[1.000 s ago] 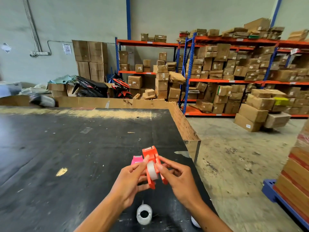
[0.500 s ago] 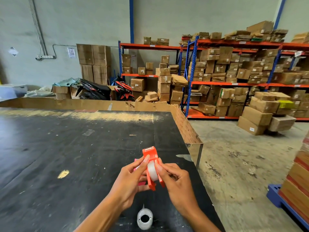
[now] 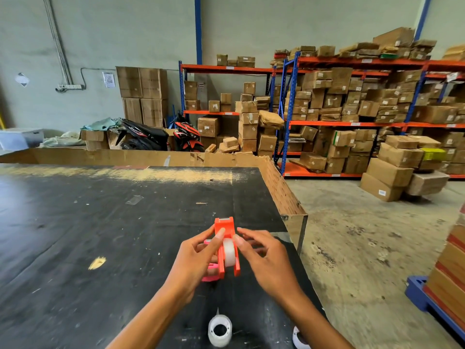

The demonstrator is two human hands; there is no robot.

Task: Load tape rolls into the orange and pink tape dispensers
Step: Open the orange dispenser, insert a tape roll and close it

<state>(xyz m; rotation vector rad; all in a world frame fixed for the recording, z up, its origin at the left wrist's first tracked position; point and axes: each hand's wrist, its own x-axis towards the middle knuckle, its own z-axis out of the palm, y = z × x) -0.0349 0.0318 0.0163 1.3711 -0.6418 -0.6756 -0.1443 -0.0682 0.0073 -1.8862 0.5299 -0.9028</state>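
The orange tape dispenser (image 3: 226, 230) is held upright above the black table, gripped on both sides by my left hand (image 3: 195, 259) and my right hand (image 3: 264, 260). A white tape roll (image 3: 229, 253) sits between its side plates, with my fingertips touching its top. The pink tape dispenser (image 3: 210, 273) lies on the table behind my left hand, mostly hidden. A loose white tape roll (image 3: 219, 329) stands on the table near me. Part of another white roll (image 3: 298, 338) shows under my right forearm.
The black table (image 3: 100, 235) has a cardboard rim (image 3: 279, 190) along its far and right sides. Its right edge is close to my right hand, with concrete floor beyond. Shelves of cardboard boxes (image 3: 352, 109) stand at the back. A blue pallet (image 3: 427, 295) is at the right.
The camera has shifted slightly. My hands have stayed on the orange dispenser, which now hides more of the pink one; my fingertips have moved to the top of the roll.
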